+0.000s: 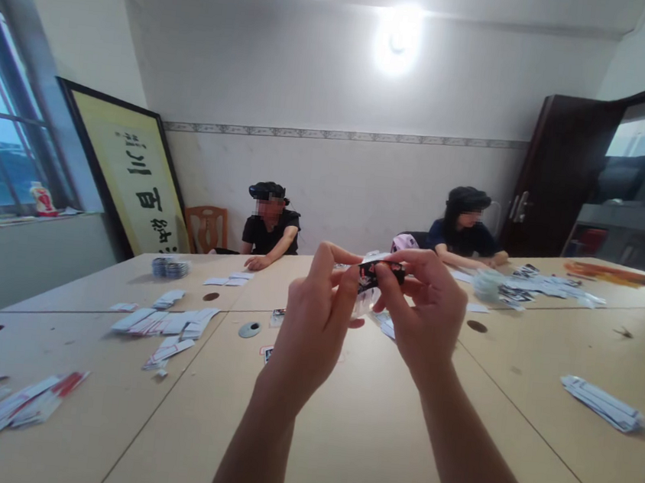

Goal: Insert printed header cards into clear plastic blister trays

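Observation:
Raised over the table, my left hand (pixel 318 314) pinches the left end of a small black printed piece (pixel 372 276), while my right hand (pixel 428 306) grips its right end. Fingers cover much of the piece, so I cannot tell whether it is a box or a folded card. Just below and behind it shows something clear and plastic (pixel 365 304), partly hidden by my fingers. Beyond my left wrist, small dark-printed cards (pixel 278 316) lie on the table, partly covered by my arm.
White paper strips lie in piles (pixel 167 323) at left and a bundle (pixel 602 403) at right. A clear tub (pixel 170 266) stands far left. Two co-workers sit across the table (pixel 371 439), near card piles (pixel 548 287). The tabletop has round cable holes (pixel 477 327).

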{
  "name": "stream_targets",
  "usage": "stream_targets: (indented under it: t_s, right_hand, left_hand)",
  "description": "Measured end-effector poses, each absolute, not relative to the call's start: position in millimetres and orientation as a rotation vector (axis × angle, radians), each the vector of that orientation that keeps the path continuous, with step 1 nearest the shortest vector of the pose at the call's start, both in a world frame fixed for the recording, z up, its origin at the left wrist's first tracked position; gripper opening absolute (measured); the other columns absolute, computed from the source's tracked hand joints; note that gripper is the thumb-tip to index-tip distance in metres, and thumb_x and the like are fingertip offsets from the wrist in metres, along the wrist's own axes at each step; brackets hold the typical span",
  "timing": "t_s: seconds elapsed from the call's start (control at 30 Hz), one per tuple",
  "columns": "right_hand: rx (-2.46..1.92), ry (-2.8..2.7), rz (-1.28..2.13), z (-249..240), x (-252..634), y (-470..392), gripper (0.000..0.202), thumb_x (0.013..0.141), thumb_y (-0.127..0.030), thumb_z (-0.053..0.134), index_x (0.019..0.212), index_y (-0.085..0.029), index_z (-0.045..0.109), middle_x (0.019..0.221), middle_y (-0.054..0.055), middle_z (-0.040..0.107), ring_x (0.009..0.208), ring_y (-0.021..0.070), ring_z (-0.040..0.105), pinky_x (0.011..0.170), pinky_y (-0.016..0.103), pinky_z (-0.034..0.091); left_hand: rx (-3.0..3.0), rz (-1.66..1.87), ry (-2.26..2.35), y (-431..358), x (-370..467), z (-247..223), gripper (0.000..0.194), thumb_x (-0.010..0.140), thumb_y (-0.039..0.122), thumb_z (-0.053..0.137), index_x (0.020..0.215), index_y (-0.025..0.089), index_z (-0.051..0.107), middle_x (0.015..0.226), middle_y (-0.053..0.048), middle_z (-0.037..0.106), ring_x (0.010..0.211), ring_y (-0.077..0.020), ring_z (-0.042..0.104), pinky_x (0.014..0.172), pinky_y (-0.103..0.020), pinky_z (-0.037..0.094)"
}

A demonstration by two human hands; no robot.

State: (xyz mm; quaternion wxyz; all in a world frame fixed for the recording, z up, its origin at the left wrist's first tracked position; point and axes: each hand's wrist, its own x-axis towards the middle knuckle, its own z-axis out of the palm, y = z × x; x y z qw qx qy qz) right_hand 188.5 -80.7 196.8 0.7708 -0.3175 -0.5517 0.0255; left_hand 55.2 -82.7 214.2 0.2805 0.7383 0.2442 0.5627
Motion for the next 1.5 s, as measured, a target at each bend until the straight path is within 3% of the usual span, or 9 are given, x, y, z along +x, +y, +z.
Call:
stream_targets:
  t_s: [0.13,0.37,0.77,1.03,1.27,1.43,1.5]
  right_hand:
    - [-0.688,-1.19,0.099,198,189,-81,0.012,0.084,-0.03,0.072,0.086,-0.021,0.065,0.073,-0.001,0.068,0.051,0.0104,0.063,0.044,0.023,0.052]
    - [-0.717,-1.179,0.12,199,190,-81,0.014,0.083,-0.032,0.073,0.086,-0.021,0.065,0.071,-0.001,0.069,0.048,0.0106,0.063,0.04,0.022,0.05]
    - [-0.781,-1.233,0.221,201,194,-83,0.021,0.084,-0.04,0.072,0.091,-0.021,0.066,0.069,-0.003,0.067,0.042,0.0099,0.063,0.036,0.02,0.049]
    - [-0.873,-1.285,0.142,199,200,-78,0.025,0.085,-0.046,0.071,0.091,-0.022,0.067,0.068,-0.002,0.068,0.043,0.0095,0.061,0.042,0.022,0.049]
    - [-0.896,-1.315,0.032,200,201,-78,0.024,0.086,-0.045,0.071,0.09,-0.022,0.068,0.066,-0.003,0.068,0.045,0.0099,0.061,0.045,0.022,0.049]
    - [-0.923,-1.334,0.011,202,202,-80,0.027,0.084,-0.045,0.072,0.097,-0.022,0.067,0.061,-0.004,0.066,0.045,0.0111,0.063,0.043,0.021,0.045]
    - [-0.92,-1.321,0.044,203,203,-81,0.029,0.083,-0.046,0.073,0.099,-0.022,0.066,0.06,-0.004,0.066,0.046,0.0118,0.063,0.043,0.021,0.045]
  left_hand:
    - [1.994,1.496,0.669,-85,56,216,0.022,0.099,0.046,0.051,0.103,0.024,0.05,0.071,0.002,0.061,0.064,-0.0117,0.061,0.053,-0.024,0.064]
    - [2.038,1.494,0.723,-88,56,218,0.022,0.099,0.047,0.05,0.101,0.024,0.049,0.06,0.006,0.052,0.059,-0.0116,0.058,0.054,-0.023,0.064]
    - [2.083,1.53,0.823,-86,56,218,0.024,0.099,0.046,0.049,0.102,0.023,0.049,0.076,0.001,0.065,0.061,-0.0109,0.061,0.053,-0.025,0.064]
    - [2.093,1.536,0.855,-81,56,218,0.024,0.099,0.046,0.048,0.101,0.022,0.05,0.071,0.002,0.061,0.058,-0.0098,0.055,0.051,-0.023,0.063]
    - [2.07,1.527,0.838,-80,57,216,0.024,0.099,0.047,0.049,0.101,0.023,0.05,0.076,0.0,0.063,0.07,-0.0131,0.063,0.053,-0.023,0.063]
    - [2.044,1.544,0.835,-82,54,219,0.024,0.098,0.047,0.051,0.1,0.023,0.05,0.065,0.005,0.053,0.059,-0.0106,0.057,0.052,-0.023,0.063]
    - [2.015,1.556,0.804,-82,52,220,0.025,0.097,0.047,0.052,0.102,0.023,0.051,0.07,0.003,0.058,0.065,-0.0121,0.062,0.053,-0.023,0.064]
